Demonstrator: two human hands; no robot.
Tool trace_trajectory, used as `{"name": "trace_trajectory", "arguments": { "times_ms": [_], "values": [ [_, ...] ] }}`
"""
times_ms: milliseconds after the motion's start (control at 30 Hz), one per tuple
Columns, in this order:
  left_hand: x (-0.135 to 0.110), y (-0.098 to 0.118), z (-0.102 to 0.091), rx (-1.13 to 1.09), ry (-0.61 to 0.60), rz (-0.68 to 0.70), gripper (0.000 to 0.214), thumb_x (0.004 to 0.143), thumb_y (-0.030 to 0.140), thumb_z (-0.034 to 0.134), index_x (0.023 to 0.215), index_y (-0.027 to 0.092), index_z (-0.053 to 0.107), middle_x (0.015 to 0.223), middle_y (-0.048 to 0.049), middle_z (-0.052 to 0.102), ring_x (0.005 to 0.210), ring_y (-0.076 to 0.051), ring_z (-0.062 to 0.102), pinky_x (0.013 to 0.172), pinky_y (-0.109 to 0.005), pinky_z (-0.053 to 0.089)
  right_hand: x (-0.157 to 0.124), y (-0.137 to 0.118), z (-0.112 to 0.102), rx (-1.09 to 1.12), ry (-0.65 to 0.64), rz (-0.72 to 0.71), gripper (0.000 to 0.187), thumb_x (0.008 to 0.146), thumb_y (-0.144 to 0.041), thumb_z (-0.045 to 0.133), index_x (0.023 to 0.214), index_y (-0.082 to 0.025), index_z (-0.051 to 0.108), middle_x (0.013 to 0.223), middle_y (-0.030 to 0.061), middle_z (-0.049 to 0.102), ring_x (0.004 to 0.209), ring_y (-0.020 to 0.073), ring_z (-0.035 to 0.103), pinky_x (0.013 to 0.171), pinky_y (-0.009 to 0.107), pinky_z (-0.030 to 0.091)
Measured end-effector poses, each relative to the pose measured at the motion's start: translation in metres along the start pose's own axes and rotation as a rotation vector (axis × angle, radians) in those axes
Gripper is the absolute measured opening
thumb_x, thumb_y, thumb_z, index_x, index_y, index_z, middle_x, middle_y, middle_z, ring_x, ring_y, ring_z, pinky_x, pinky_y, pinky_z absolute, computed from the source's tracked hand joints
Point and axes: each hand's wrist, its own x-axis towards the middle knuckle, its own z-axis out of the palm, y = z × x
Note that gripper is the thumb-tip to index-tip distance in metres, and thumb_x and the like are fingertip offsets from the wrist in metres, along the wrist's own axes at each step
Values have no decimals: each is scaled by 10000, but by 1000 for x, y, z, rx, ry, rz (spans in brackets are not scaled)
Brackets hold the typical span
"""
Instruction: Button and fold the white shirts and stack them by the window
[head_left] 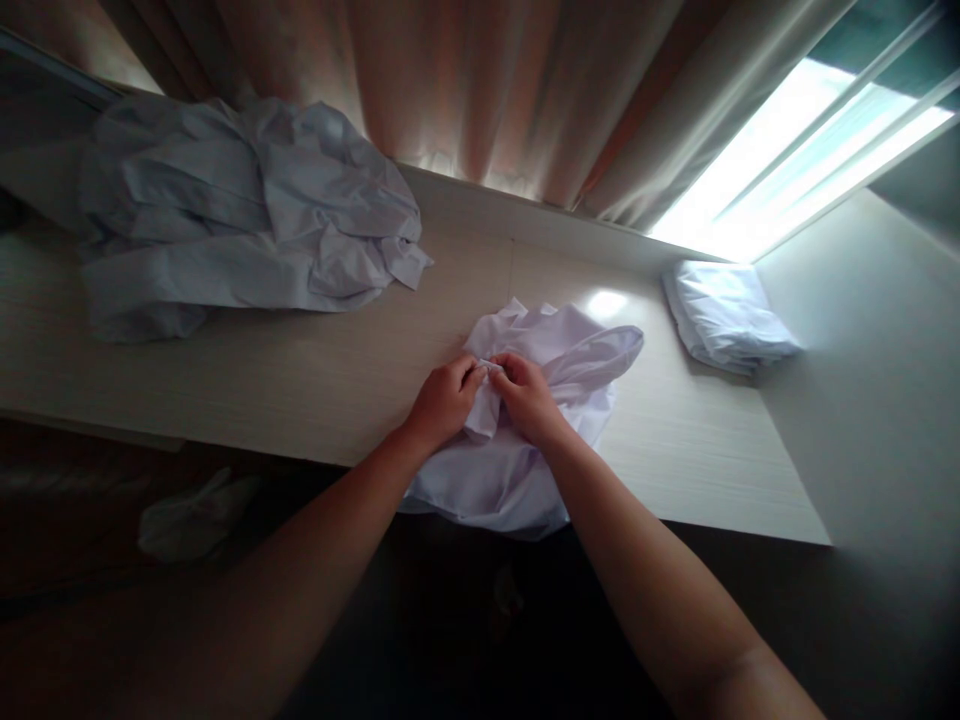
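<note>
A crumpled white garment (495, 485) lies on the pale wooden counter (322, 380), its lower part draping over the front edge. My left hand (448, 398) pinches a small fold of it between thumb and fingers. Close beside it, my right hand (527, 396) pinches the same fold, the two thumbs almost meeting. A looped part of the cloth sticks out to the right of my right hand. Which part of the garment sits between my fingertips is too small to make out.
A large loose heap of white cloth (225, 210) lies at the back left of the counter. At the right end, by the wall (870, 380), sits a folded white stack (727, 315). Curtains (465, 90) hang behind. A pale bag (191, 520) is below the counter.
</note>
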Motion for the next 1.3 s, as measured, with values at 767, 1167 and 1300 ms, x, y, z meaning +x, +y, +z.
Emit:
{"name": "trace_trajectory", "arguments": {
  "times_ms": [767,1167,1300],
  "values": [
    [-1,0,1,-23,54,-1,267,970,367,465,787,187,538,717,1,565,673,-142,527,636,-268,361,-2,-7,4,222,18,56,236,755,-409,714,802,-191,638,680,-26,587,601,119,483,563,249,345],
    [1,-3,1,-46,46,-16,286,983,333,438,756,189,535,707,-6,565,676,-152,529,627,-278,353,2,-1,-1,82,-25,-33,250,812,-442,678,857,-200,633,726,-11,583,649,134,485,573,250,363],
    [1,-4,0,-103,54,-41,272,974,315,449,752,185,538,703,-1,561,675,-150,523,630,-279,356,2,-2,-2,76,-40,-61,256,811,-450,699,858,-205,644,748,-6,593,680,140,497,602,256,375]
  ]
}}
